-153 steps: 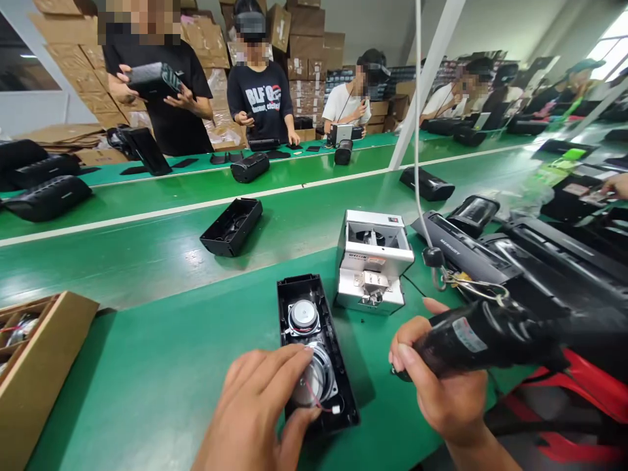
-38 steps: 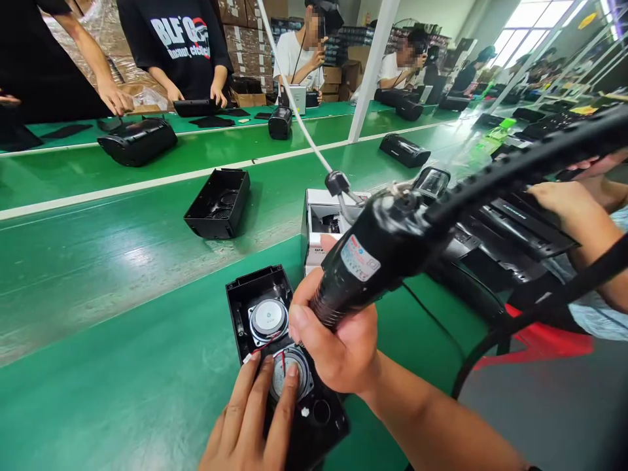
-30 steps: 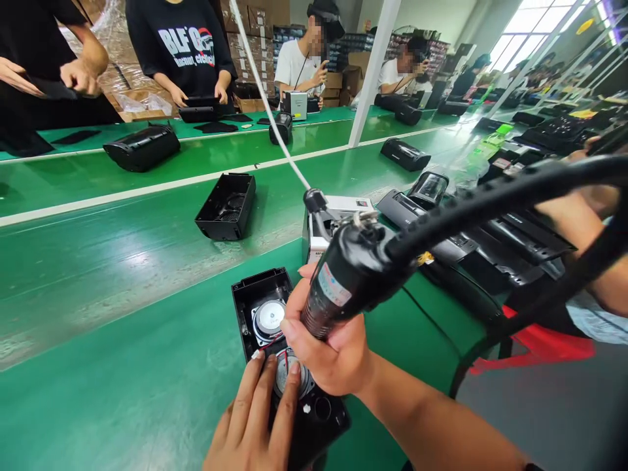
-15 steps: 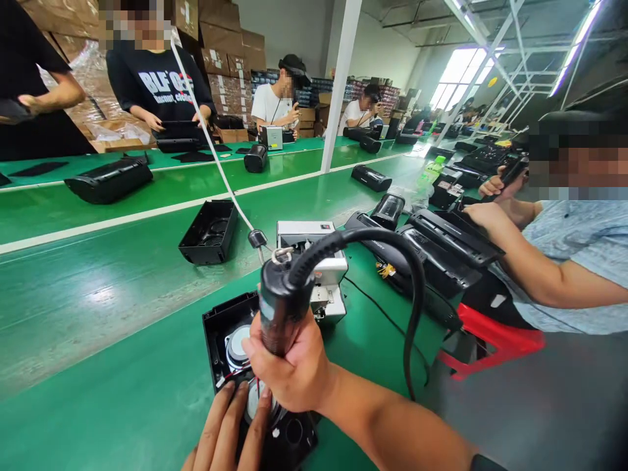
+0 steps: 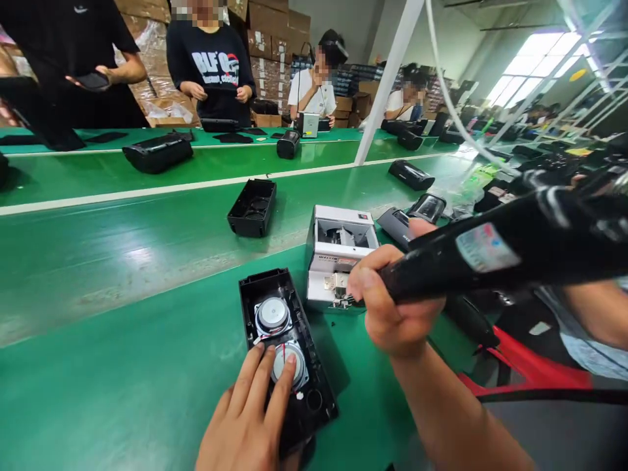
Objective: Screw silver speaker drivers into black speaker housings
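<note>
The left hand (image 5: 245, 418) comes in at 6 o'clock, its fingers (image 5: 280, 386) spread and pressing on the lower speaker (image 5: 289, 361) inside a black housing (image 5: 314, 392). The housing lies on the green bench (image 5: 122, 340), and an upper speaker (image 5: 271, 315) sits beside the lower one, with thin red wire between them. At 3 o'clock from the housing, the right hand (image 5: 397, 307) grips a black electric screwdriver (image 5: 490, 258), its fingers curled around the body and the tip hidden. A white screw feeder (image 5: 338, 255) stands at 1 o'clock from the housing, just behind that hand. A second black housing (image 5: 252, 208) lies open on the next belt at 12 o'clock. A co-worker's arm (image 5: 593, 314) reaches in at 3 o'clock.
</note>
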The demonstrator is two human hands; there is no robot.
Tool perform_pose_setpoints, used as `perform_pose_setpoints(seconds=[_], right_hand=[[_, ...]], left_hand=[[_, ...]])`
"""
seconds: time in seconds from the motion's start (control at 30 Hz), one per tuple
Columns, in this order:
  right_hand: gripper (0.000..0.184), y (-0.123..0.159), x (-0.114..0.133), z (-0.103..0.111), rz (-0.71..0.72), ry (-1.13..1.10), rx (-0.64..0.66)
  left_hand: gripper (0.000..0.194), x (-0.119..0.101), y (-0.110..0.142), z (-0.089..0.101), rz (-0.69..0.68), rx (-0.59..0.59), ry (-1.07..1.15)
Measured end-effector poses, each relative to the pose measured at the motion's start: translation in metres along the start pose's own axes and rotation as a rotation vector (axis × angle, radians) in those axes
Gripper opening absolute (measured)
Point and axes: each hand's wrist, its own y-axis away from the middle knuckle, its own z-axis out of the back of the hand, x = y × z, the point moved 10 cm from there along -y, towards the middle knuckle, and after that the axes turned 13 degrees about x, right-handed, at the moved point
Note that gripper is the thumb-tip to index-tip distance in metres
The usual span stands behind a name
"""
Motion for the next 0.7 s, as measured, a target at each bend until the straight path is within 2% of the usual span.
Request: perform_pose_setpoints(seconds=[0.1, 0.2, 0.23, 0.3, 0.37, 0.53, 0.63, 0.7], right_hand=[[0.052, 0.006, -0.002, -0.002, -0.202, -0.193, -0.016], [0.013, 0.018, 0.025, 0.002, -0.271, -0.312, -0.041], [0.012, 0.023, 0.035, 0.001, -0.284, -0.312, -0.015], [0.036, 0.034, 0.047, -0.011, -0.322, -0.318, 0.087], [0.040, 0.046, 0.049, -0.026, -0.351, -0.335, 0.170], [0.015, 0.067, 0.038, -0.038, -0.273, -0.283, 0.074], [0.006, 0.072, 0.032, -0.042, -0.262, -0.282, 0.069], [0.027, 0.073, 0.030, -0.040, -0.246, -0.306, 0.051]], left_hand=[[0.082, -0.004, -0.001, 0.006, -0.016, 0.008, 0.007], [0.085, -0.006, -0.002, 0.008, 0.011, 0.037, 0.034], [0.085, -0.007, -0.002, 0.009, 0.023, 0.048, 0.044], [0.086, -0.009, -0.003, 0.010, 0.047, 0.065, 0.061], [0.085, -0.009, -0.003, 0.012, 0.076, 0.076, 0.073], [0.080, -0.007, -0.003, 0.014, 0.070, 0.076, 0.109], [0.079, -0.006, -0.003, 0.014, 0.064, 0.081, 0.121], [0.079, -0.006, -0.004, 0.014, 0.061, 0.081, 0.123]])
